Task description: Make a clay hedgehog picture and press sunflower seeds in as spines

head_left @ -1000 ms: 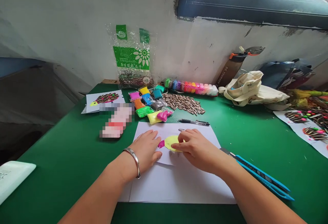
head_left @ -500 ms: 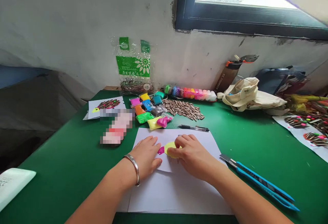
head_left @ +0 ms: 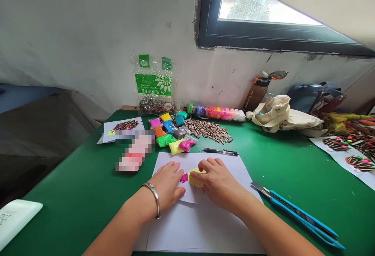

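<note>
Two hands (head_left: 167, 184) (head_left: 224, 185); one yellow patch (head_left: 193, 170); one pen (head_left: 220, 152)

White paper sheets (head_left: 205, 228): smooth, matt. On them: yellow modelling clay (head_left: 192, 178), matt. Beyond them: sunflower seeds (head_left: 209, 130), matt; seed bag (head_left: 153, 84), clear glossy plastic. Right of them: utility knife (head_left: 304, 214), blue plastic, metal blade (head_left: 259, 188).

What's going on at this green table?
Someone's curled right hand touches a rounded yellow clay-like shape on white paper. The left hand lies spread on the paper, beside a small magenta clay-like piece. Colourful plastic-wrapped packets and a heap of striped brown seeds lie beyond.
</note>
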Tool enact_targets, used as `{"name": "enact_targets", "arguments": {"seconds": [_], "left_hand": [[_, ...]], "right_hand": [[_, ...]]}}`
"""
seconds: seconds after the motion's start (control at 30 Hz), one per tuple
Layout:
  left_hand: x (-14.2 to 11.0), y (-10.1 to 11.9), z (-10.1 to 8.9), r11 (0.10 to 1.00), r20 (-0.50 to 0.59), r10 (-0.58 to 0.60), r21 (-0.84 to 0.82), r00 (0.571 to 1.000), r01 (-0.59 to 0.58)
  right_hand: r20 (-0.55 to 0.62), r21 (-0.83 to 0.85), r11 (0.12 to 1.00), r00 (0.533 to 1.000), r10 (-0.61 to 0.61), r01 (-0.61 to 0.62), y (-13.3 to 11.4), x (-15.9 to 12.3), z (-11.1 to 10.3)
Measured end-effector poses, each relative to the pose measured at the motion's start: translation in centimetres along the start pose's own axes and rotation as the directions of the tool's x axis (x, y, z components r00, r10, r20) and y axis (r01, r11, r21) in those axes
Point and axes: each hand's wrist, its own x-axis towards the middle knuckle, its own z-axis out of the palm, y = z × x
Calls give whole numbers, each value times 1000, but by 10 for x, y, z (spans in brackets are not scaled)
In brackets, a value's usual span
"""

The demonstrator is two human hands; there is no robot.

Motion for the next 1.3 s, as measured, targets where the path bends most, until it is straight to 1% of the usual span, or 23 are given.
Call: {"name": "enact_targets", "arguments": {"seconds": [0.1,0.23,0.33,0.4,0.5,0.6,0.67,0.77,0.83,0.9,1.0,1.17,1.23,1.3], "left_hand": [[-1,1,-1,1000,-5,1,2,1000,-1],[0,0,0,1000,-5,13,4,1000,-13],[0,-2,2,1000,3,8,6,1000,-8],[0,-3,3,1000,1,1,5,1000,-1],[0,-2,4,1000,-5,-11,6,1000,11],[0,-2,6,1000,-15,-16,6,1000,16],[1,-2,8,1000,-23,-14,-1,1000,14],[1,-3,10,1000,-34,-7,-12,999,6],[2,-3,12,1000,-35,-5,-16,999,4],[1,-3,12,1000,-28,-11,-15,1000,10],[1,-1,11,1000,-19,-21,-7,1000,21],[1,-2,13,1000,-23,-26,-2,999,26],[2,-3,14,1000,-27,-22,1,999,22],[2,-4,15,1000,-30,-21,5,999,21]], "right_hand": [[-4,15,1000,1000,-2,2,1,1,2],[-45,39,999,999,28,-27,6,2,4],[-17,49,998,999,44,-43,10,4,5],[-23,67,997,999,42,-41,12,5,5],[-68,72,997,997,44,-39,13,6,7],[-63,66,997,997,33,-29,16,6,9],[-92,83,996,995,35,-27,20,4,10],[-173,114,991,980,94,-75,30,-1,7],[-190,129,987,974,122,-99,36,-5,5],[-188,132,986,974,122,-98,38,-8,3],[-164,126,989,982,95,-75,35,-8,2],[-56,104,992,996,70,-64,29,-4,4],[-65,132,989,995,75,-66,31,-3,4],[-129,178,982,987,90,-66,35,-5,3]]}}
